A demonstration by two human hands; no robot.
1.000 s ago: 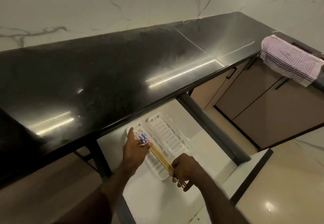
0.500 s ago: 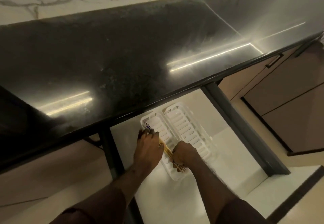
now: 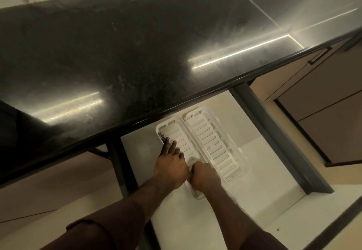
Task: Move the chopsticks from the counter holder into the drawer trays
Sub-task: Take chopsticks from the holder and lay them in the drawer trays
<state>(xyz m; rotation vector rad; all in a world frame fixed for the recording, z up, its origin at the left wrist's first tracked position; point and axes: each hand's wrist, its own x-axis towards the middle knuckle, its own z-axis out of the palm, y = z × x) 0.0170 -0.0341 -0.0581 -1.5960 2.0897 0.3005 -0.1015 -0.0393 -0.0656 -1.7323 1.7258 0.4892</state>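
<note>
Two white slatted trays lie side by side in the open drawer [image 3: 254,181]. My two hands are over the left tray [image 3: 177,132]. My left hand [image 3: 170,165] lies flat with straight fingers pointing along that tray, pressing on the chopsticks. Only their blue patterned ends [image 3: 162,135] show past my fingertips, at the tray's far end. My right hand [image 3: 205,177] is curled at the near end of the same tray, around the chopsticks' other ends, which it hides. The right tray [image 3: 213,144] holds nothing. The counter holder is out of view.
A glossy black counter [image 3: 137,54] overhangs the back of the drawer. The drawer's dark side rail [image 3: 274,138] runs along the right. Brown cabinet doors [image 3: 323,103] with a dark handle stand further right. A pale floor shows on both sides.
Both hands have lowered the chopsticks down into the left tray. My left hand's fingers have straightened over them. My view has tilted down and moved closer to the drawer.
</note>
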